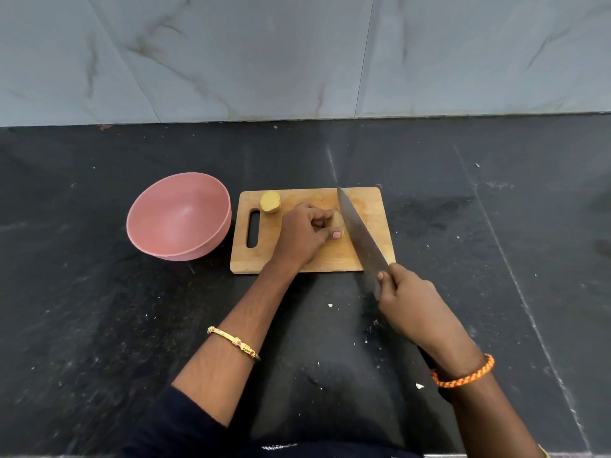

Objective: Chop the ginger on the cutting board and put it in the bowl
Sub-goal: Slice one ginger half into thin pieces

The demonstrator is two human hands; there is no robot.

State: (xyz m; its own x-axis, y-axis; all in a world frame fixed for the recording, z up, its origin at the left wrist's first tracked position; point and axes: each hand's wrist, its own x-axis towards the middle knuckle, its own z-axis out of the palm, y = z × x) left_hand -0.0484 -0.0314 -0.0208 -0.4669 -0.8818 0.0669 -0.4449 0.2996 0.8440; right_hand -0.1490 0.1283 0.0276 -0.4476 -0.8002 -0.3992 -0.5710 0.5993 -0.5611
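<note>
A wooden cutting board (370, 206) lies on the dark counter. My left hand (305, 234) pinches a piece of ginger (338, 221) at the board's middle. Right beside that piece comes down the broad blade of a knife (360, 234), tip pointing away from me. My right hand (413, 305) grips the knife's handle at the board's near right corner. A second, yellowish ginger piece (270, 202) sits alone at the board's far left, above the handle slot. An empty pink bowl (180, 217) stands left of the board.
The black stone counter (99, 309) carries small white crumbs near its front. A grey marbled wall (297, 54) rises behind the counter. A gold bangle is on my left wrist and an orange braided band on my right.
</note>
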